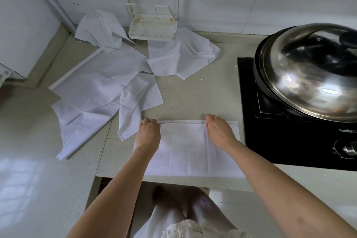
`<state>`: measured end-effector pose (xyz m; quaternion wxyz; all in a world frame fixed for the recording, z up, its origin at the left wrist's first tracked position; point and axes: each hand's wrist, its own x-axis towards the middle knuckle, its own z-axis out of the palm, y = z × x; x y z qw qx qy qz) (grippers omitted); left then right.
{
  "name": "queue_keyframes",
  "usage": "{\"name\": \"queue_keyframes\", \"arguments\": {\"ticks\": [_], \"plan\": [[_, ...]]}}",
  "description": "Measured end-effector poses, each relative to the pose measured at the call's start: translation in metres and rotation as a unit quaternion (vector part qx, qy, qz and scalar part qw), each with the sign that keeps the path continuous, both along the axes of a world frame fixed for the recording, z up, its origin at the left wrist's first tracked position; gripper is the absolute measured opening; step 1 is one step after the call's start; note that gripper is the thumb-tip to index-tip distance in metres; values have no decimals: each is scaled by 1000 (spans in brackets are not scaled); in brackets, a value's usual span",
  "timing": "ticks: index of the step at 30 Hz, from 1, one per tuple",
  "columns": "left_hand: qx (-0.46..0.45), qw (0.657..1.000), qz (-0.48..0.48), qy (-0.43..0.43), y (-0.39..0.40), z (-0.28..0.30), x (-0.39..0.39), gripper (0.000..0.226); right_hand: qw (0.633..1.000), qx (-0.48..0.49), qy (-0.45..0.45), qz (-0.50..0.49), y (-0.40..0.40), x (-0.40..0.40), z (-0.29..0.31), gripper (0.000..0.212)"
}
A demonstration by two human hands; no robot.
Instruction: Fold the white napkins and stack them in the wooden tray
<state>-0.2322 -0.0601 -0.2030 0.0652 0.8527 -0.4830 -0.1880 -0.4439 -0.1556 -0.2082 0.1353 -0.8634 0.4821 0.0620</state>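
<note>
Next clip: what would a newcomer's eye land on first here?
Both hands, left hand and right hand, pinch the far edge of a flat white napkin at the counter's near edge. A shiny steel lid dominates the right, and loose napkins sprawl at the back left.

Two bare forearms, no sleeves — white frilled garment [193,226] below

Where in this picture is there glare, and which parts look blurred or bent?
Head view: bright glare on the steel pot lid and the glossy surface at lower left; wide-angle bending curves the wall edges; clothing at the bottom is blurred; the napkin under both hands is sharp.
</note>
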Motion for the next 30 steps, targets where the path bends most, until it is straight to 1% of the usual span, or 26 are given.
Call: {"name": "queue_keyframes", "arguments": {"ticks": [4, 9, 11, 14, 18, 24, 27, 30], "plan": [[44, 999, 32, 1, -6, 0, -1, 22, 1000, -2, 14, -3, 0, 2, 0, 27], [62, 997, 47, 11, -16, 1, 3, 26, 1000, 7, 11, -11, 1, 3, 2, 41], [94, 995, 36, 1, -15, 2, 2, 30, 1000, 10, 17, -10, 1, 4, 4, 43], [109, 994, 23, -7, -15, 2, 1, 42, 1000, 5, 21, -13, 1, 5, 3, 41], [117, 993, 23, -8, -17, 4, -2, 47, 999, -1, 36, -21, -1, 8, 5, 37], [122, 992, 25, -15, -17, 6, -4, 56, 998, -3, 57, -15, -4, 12, 5, 38], [120, 992, 20, -16, -16, 7, -4, 55, 998, -8, 65, -10, -6, 13, 3, 38], [121, 992, 20, -15, -17, 8, -4, 57, 998, -5, 55, -13, -6, 14, 2, 34]]}}
